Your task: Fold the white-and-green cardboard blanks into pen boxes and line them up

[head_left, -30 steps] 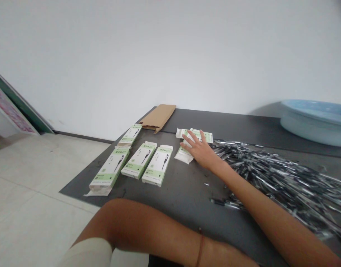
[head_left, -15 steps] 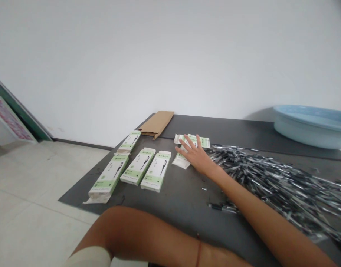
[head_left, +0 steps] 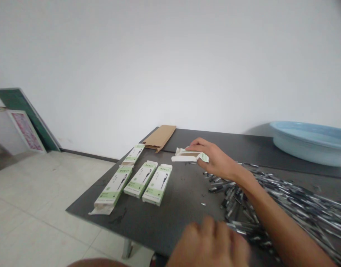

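My right hand (head_left: 215,155) grips a white-and-green cardboard pen box (head_left: 184,158) just above the table, fingers over its top and thumb underneath. The box's open end with loose flaps faces me. At the bottom edge, my left hand (head_left: 210,244) is blurred, knuckles up and fingers curled in; whatever it may hold is hidden. A large heap of black-and-clear pens (head_left: 287,196) spreads under and beside my right forearm. Left of the hands lie two pen boxes side by side, one (head_left: 157,184) nearer me and another (head_left: 141,178) beside it.
Two more pen boxes, one in front (head_left: 114,190) and one behind (head_left: 134,154), line the left edge of the dark table (head_left: 184,215). A brown paper bag (head_left: 161,136) lies at the back. A light-blue basin (head_left: 312,146) stands back right, near the wall.
My right hand has gone from lying spread over the boxes to gripping one and raising it. My left hand has come into view at the bottom. The view has shifted slightly.
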{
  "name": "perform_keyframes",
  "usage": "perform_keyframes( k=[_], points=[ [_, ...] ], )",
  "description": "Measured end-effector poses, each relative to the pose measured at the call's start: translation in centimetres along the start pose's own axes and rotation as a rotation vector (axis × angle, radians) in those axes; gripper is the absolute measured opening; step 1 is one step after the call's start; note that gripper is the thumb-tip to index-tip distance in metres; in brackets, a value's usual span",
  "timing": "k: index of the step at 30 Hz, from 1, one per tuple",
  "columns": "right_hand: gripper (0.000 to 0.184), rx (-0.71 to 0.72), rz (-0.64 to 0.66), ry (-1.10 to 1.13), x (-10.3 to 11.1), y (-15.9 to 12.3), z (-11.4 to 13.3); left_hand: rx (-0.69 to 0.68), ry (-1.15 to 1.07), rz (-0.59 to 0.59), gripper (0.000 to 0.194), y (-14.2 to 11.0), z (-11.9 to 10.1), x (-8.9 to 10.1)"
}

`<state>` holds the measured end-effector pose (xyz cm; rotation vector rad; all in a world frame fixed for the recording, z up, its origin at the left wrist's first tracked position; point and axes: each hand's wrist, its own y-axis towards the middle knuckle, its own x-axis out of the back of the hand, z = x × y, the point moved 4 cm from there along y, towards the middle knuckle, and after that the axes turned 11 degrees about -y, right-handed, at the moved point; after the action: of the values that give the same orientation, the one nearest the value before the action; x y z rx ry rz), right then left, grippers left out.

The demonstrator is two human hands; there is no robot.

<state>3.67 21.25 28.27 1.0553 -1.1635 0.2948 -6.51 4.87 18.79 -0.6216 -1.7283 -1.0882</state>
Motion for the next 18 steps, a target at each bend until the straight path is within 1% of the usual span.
perform_keyframes(
  k=[2,3,4,5,6,7,8,9,11,13,14,16,18],
  points=[
    [0.057,0.033,-0.019,0.172,2.1,-0.3,1.3,0.485,0.241,-0.107,0.014,-1.7,3.8,4.2],
    [0.059,0.050,0.001,0.239,2.9,-0.4,2.1,0.650,0.339,-0.146,0.014,-2.6,5.3,6.2],
    [0.060,0.067,0.037,0.293,3.4,-0.6,2.8,0.746,0.408,-0.197,0.019,-3.3,6.5,8.0],
    [0.061,0.087,0.076,0.336,3.8,-0.7,3.5,0.742,0.405,-0.232,0.032,-3.5,7.2,9.4],
    [0.062,0.105,0.110,0.372,4.1,-0.8,4.2,0.670,0.350,-0.281,0.044,-3.6,7.6,10.3],
    [0.064,0.121,0.134,0.401,4.3,-0.9,4.9,0.563,0.243,-0.326,0.052,-3.5,7.8,10.9],
    [0.065,0.136,0.144,0.420,4.4,-1.0,5.5,0.482,0.115,-0.376,0.054,-3.4,7.8,11.1],
    [0.066,0.147,0.145,0.430,4.6,-1.1,6.1,0.415,0.000,-0.440,0.052,-3.5,7.8,11.3],
    [0.064,0.160,0.139,0.421,4.9,-1.3,7.1,0.340,-0.148,-0.579,0.042,-3.8,7.4,11.3],
    [0.058,0.148,0.133,0.378,5.3,-1.7,7.7,0.301,-0.166,-0.698,0.035,-4.3,6.8,11.4],
    [0.055,0.127,0.129,0.347,5.5,-1.9,7.8,0.272,-0.152,-0.735,0.034,-4.5,6.4,11.6],
    [0.053,0.066,0.110,0.280,6.0,-2.4,7.8,0.203,-0.123,-0.769,0.033,-4.7,5.7,12.1],
    [0.060,0.028,0.076,0.239,6.7,-2.7,7.7,0.132,-0.099,-0.772,0.032,-4.6,5.1,12.7]
  ],
)
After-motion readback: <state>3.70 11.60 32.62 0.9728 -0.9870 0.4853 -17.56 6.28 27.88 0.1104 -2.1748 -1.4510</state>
